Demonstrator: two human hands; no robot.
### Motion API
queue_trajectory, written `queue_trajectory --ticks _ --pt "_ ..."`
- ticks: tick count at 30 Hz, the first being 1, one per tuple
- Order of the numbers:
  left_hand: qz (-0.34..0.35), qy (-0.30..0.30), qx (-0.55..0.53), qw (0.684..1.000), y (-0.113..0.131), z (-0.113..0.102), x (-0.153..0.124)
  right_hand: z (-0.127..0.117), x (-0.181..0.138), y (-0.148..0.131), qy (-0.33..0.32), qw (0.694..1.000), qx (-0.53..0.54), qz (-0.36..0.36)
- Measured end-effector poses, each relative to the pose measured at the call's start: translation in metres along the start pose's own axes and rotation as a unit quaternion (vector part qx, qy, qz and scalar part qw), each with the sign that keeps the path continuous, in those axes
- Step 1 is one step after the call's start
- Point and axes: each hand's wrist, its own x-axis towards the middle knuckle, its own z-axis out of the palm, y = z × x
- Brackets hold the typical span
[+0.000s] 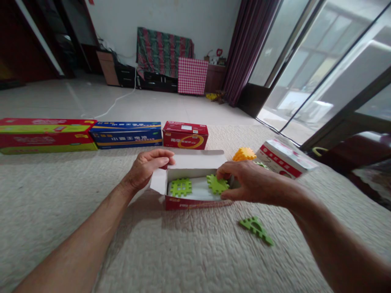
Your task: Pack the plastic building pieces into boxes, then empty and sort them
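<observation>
1. Gripping the raised flap, the left hand steadied the open box between both hands.
2. The right hand pinched a green piece inside the box, beside another piece.
3. A green triangle lay just below the right hand; an orange piece sat beyond it.

Two foam pieces in open box.
</observation>
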Motion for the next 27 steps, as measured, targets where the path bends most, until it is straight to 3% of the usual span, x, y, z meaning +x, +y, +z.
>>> queue_trajectory --ticks 12,15,17,22,24,27 --pt "-0.002 0.005 0.006 1.000 0.002 0.002 0.000 0.000 0.000 -0.003 -0.019 1.000 -0.009 0.017" --pt "-0.006 0.014 0.011 1.000 0.002 0.003 0.000 -0.001 -0.003 -0.002 0.014 1.000 0.007 -0.003" --pt "-0.006 0.014 0.013 1.000 0.003 0.004 0.000 -0.005 -0.009 0.002 0.078 0.996 0.029 -0.015" --pt "-0.004 0.022 0.024 0.999 0.005 0.005 -0.002 -0.011 -0.034 0.046 0.245 0.966 0.076 0.038" --pt "-0.007 0.024 0.030 0.999 0.006 0.005 -0.003 -0.007 -0.042 0.076 0.265 0.958 0.079 0.076" --pt "-0.006 0.024 0.036 0.999 0.005 0.005 -0.003 0.004 -0.051 0.116 0.225 0.961 0.017 0.159"
